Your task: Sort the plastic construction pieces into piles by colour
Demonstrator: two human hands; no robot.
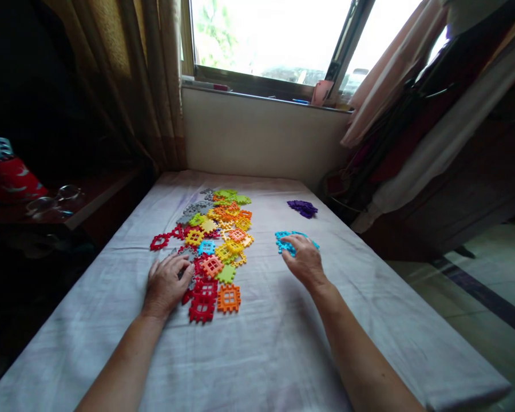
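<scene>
My left hand (167, 283) lies with its fingers apart at the left edge of a mixed pile of plastic interlocking tiles, touching grey tiles partly hidden under it. Over a small heap of light-blue tiles (285, 247), my right hand (304, 260) reaches with thumb and index finger apart, covering part of the heap. In the mixed pile are red tiles (202, 309), an orange window tile (229, 298), yellow tiles (194, 237), green tiles (229, 195) and grey tiles (197, 210). One light-blue tile (206, 247) sits amid them.
Farther back on the cloth-covered table (257, 355) is a heap of purple tiles (302, 208). A window sill (266, 97) with small items runs behind it. Clothes (429, 137) hang at the right; eyeglasses (54, 200) rest on a dark surface at the left.
</scene>
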